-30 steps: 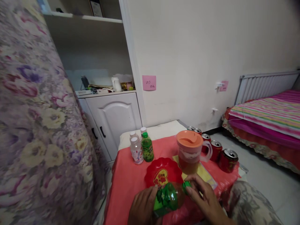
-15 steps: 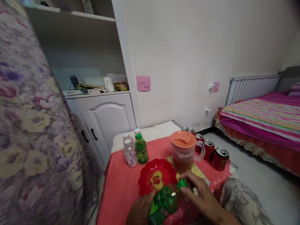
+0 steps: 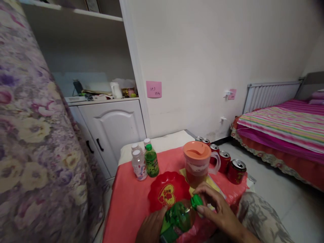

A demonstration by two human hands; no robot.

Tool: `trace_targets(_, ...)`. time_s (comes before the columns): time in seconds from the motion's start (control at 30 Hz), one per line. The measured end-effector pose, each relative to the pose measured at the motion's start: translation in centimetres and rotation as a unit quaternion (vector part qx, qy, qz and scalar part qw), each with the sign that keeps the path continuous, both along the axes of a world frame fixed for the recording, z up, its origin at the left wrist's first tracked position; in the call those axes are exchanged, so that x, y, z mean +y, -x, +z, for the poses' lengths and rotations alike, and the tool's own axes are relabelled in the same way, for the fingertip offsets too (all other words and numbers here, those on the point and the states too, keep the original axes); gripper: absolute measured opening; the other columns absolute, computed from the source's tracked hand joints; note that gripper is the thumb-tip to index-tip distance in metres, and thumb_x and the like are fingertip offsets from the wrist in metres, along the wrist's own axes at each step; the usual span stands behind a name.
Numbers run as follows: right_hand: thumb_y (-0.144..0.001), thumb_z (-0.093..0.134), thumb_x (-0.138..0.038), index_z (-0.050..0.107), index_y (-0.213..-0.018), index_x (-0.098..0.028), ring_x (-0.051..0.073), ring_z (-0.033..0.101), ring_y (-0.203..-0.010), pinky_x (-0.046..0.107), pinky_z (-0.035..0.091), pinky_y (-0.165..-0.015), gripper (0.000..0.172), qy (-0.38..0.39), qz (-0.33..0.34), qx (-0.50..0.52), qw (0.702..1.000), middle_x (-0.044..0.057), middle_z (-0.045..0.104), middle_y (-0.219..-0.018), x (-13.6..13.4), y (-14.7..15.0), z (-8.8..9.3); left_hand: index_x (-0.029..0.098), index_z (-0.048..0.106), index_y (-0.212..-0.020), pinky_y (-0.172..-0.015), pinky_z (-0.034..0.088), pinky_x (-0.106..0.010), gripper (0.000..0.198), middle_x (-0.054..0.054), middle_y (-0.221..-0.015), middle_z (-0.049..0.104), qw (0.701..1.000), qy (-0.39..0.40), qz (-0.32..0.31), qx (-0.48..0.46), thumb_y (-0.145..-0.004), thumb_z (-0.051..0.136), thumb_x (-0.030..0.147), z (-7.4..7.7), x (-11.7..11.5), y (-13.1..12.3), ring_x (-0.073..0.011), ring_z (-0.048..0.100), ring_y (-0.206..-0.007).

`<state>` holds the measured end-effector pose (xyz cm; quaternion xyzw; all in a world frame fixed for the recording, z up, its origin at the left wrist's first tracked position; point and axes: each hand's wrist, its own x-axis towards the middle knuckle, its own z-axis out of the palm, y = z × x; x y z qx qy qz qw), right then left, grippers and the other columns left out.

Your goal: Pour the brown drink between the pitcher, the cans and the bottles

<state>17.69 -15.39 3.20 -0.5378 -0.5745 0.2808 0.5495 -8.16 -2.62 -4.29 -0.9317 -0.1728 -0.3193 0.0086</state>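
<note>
A large green-labelled drink bottle [image 3: 178,217] lies tilted at the near side of the table, its neck pointing up to the right. My left hand [image 3: 152,225] is wrapped around its body. With thumb and fingers, my right hand [image 3: 215,206] pinches the green bottle cap [image 3: 196,201] at the neck. Just beyond the bottle is a red scalloped plate [image 3: 155,192] with a yellow heart design. A clear pitcher [image 3: 196,168] with an orange lid [image 3: 197,150] stands behind my right hand, holding brownish liquid.
A small green bottle [image 3: 152,163] and several white-capped bottles [image 3: 139,167] stand at the table's left. Several red cans [image 3: 236,172] line the right edge. A yellow cloth or paper [image 3: 215,185] lies under the pitcher. My knee [image 3: 260,216] is at the lower right.
The view has shifted very slightly. Both hands stay on the bottle, and the right fingers have moved a little around the cap.
</note>
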Motion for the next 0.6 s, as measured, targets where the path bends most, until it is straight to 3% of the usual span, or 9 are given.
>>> trace_targets(0.1, -0.084, 0.063, -0.050, 0.061, -0.115, -0.028, 0.021, 0.051, -0.092, 0.031, 0.039, -0.078, 0.038, -0.002, 0.024, 0.024, 0.999, 0.003, 0.055, -0.105, -0.10, -0.14, 0.11, 0.026, 0.030, -0.147, -0.087, 0.062, -0.036, 0.088, -0.010, -0.121, 0.073, 1.000, 0.001, 0.006, 0.000, -0.074, 0.075, 0.042, 0.23, 0.00, -0.12, -0.0281, 0.072, -0.106)
trace_targets(0.27, -0.081, 0.066, -0.053, 0.063, -0.101, -0.026, 0.019, 0.048, -0.078, 0.029, 0.037, -0.068, 0.034, 0.021, 0.004, 0.052, 0.998, 0.000, 0.051, -0.088, 0.05, -0.11, -0.24, 0.025, 0.032, -0.145, -0.086, 0.063, -0.035, 0.084, -0.010, -0.119, 0.073, 1.000, 0.001, 0.008, 0.013, -0.074, 0.074, 0.043, 0.54, -0.20, -0.22, -0.0278, 0.072, -0.104)
trace_targets(0.47, -0.085, 0.062, -0.049, 0.060, -0.117, -0.030, 0.023, 0.052, -0.097, 0.033, 0.039, -0.083, 0.038, -0.005, 0.037, 0.025, 0.999, 0.003, 0.055, -0.106, -0.23, -0.13, 0.14, 0.023, 0.037, -0.141, -0.087, 0.062, -0.034, 0.078, -0.010, -0.119, 0.074, 1.000, -0.006, 0.011, 0.005, -0.075, 0.073, 0.044, 0.56, -0.24, -0.05, -0.0268, 0.072, -0.105)
trace_targets(0.6, -0.082, 0.064, -0.051, 0.063, -0.105, -0.027, 0.021, 0.051, -0.086, 0.031, 0.039, -0.074, 0.033, 0.005, 0.016, 0.032, 0.999, 0.002, 0.054, -0.094, -0.35, 0.11, 0.24, 0.025, 0.038, -0.140, -0.090, 0.061, -0.034, 0.081, -0.009, -0.119, 0.074, 1.000, 0.005, 0.008, 0.008, -0.072, 0.076, 0.049, 0.78, -0.63, -0.10, -0.0266, 0.072, -0.104)
